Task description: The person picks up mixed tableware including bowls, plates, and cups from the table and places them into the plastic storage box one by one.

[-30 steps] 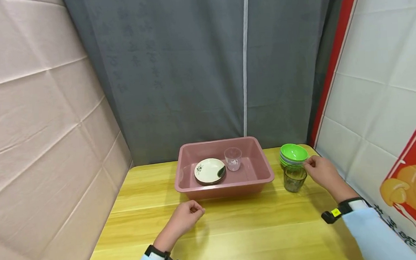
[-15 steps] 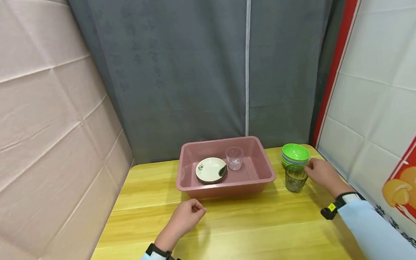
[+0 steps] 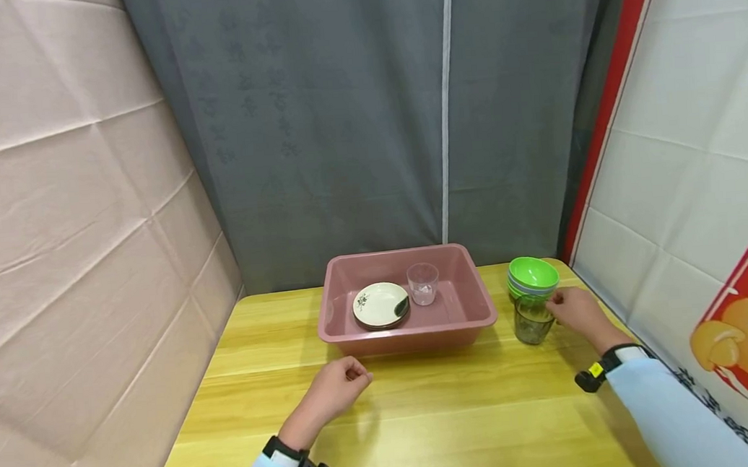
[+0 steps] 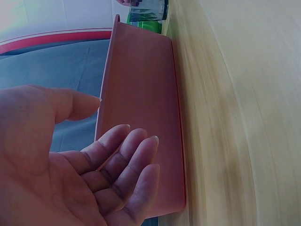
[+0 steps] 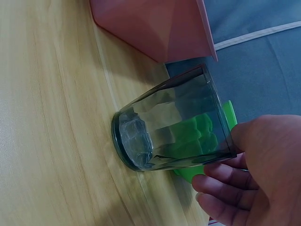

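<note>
My right hand (image 3: 578,312) pinches the rim of a smoky grey drinking glass (image 3: 529,329), thumb on one side and fingers on the other. In the right wrist view the glass (image 5: 164,127) is upright, its base at the table. Just behind it stands a stack of bowls (image 3: 533,274), the top one bright green, partly hidden by the glass. My left hand (image 3: 334,390) hovers in front of the pink basin (image 3: 407,341), fingers loosely curled and holding nothing. Inside the basin lie a stack of small patterned plates (image 3: 379,303) and a clear glass (image 3: 424,284).
The wooden table (image 3: 426,418) reaches back to a grey curtain (image 3: 314,122). A pale cloth wall (image 3: 73,211) hangs on the left. A white printed wall (image 3: 679,132) stands close beside my right arm.
My right hand shifts slightly at the rim of the smoky glass, which stays in place. My left hand stays still, and the head view has shifted a little.
</note>
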`<state>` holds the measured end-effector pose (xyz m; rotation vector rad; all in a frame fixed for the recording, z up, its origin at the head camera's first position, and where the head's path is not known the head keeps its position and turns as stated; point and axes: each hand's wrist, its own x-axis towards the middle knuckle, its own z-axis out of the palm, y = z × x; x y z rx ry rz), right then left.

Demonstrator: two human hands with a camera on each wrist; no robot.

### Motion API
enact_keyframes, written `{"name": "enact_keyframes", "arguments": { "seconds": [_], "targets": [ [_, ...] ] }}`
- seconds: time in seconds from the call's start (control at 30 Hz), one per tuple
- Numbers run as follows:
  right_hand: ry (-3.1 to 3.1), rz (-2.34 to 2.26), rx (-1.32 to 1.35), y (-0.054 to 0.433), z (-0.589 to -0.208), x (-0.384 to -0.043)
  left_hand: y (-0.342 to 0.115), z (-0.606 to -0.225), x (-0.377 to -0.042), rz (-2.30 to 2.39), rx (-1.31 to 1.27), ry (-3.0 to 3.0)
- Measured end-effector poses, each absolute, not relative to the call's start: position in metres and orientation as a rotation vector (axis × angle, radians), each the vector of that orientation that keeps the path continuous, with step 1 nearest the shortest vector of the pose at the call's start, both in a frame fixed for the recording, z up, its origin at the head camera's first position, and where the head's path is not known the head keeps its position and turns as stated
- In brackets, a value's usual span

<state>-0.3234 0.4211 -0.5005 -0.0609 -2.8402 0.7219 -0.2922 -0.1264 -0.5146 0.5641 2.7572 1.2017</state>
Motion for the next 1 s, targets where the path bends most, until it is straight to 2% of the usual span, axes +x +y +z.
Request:
{"name": "enact_keyframes", "arguments": {
  "seconds": [0.53, 1.0],
  "targets": [
    [-2.774, 0.775, -0.092, 0.415, -0.506, -0.309, -0.127, -0.514, -0.297, 1.219, 0.526, 2.718],
    [-2.774, 0.836, -0.102, 0.374, -0.478, -0.269, -0.125, -0.511, -0.296, 1.243, 0.537, 2.718]
  ]
}}
